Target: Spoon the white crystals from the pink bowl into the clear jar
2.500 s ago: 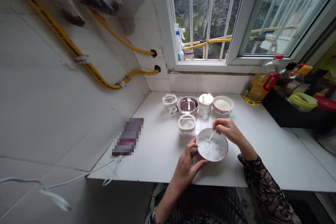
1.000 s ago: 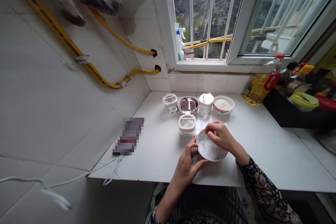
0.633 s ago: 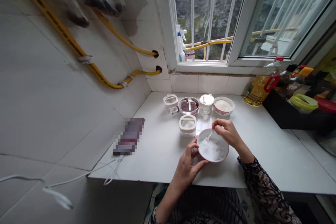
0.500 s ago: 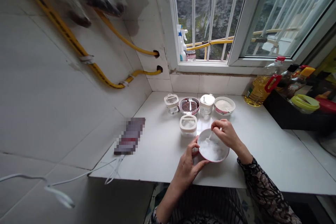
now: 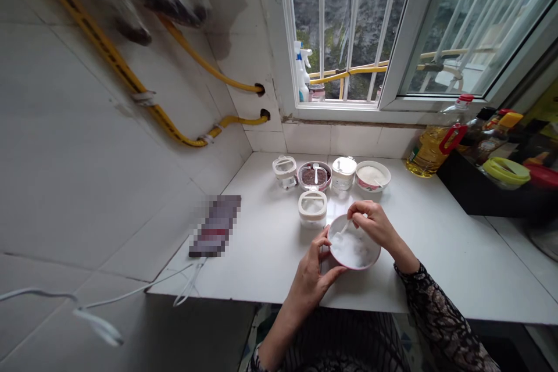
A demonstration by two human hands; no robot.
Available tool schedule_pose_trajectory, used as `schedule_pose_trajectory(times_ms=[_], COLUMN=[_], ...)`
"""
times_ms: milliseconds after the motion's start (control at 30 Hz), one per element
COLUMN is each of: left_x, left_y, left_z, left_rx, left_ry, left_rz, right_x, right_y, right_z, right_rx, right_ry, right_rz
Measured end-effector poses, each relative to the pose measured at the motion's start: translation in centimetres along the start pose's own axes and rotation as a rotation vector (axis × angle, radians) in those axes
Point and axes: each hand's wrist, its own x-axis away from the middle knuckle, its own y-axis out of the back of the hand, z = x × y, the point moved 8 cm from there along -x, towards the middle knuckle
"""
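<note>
My left hand [image 5: 316, 264] grips the rim and side of a bowl [image 5: 375, 257], tilted a little toward me on the counter. White grains [image 5: 355, 249] fill part of it; whether they are salt or sugar I cannot tell. Between the fingertips of my right hand [image 5: 370, 224] is a small white spoon [image 5: 345, 226], its tip in the grains at the bowl's far left. Just behind the bowl stands a clear jar with a pale lid [image 5: 313, 218].
At the back stand another lidded jar [image 5: 285, 173], a container of dark red grains [image 5: 314, 175], a further jar [image 5: 344, 173] and a bowl of white grains [image 5: 372, 175]. An oil bottle [image 5: 429, 145] and a black box [image 5: 462, 183] stand right. A blurred dark object [image 5: 217, 226] lies left, beside a white cable [image 5: 192, 282].
My right hand has shifted slightly left with the spoon, whose tip is now nearer the bowl's left wall. My left hand and the bowl stay in place.
</note>
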Motion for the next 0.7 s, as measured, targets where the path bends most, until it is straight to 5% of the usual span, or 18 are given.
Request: schedule_pose_trajectory(times_ms=[200, 467, 700], left_x=[0.0, 0.0, 0.0], left_y=[-0.1, -0.1, -0.3], left_z=[0.1, 0.1, 0.3], left_rx=[-0.013, 0.019, 0.055], left_ry=[0.026, 0.015, 0.028], left_rz=[0.016, 0.014, 0.01], right_x=[-0.2, -0.1, -0.3], right_y=[1.0, 1.0, 1.1], right_z=[-2.1, -1.9, -2.7], right_rx=[-0.239, -0.142, -0.3], right_ry=[-0.196, -0.176, -0.269], right_rz=[-0.045, -0.07, -0.077])
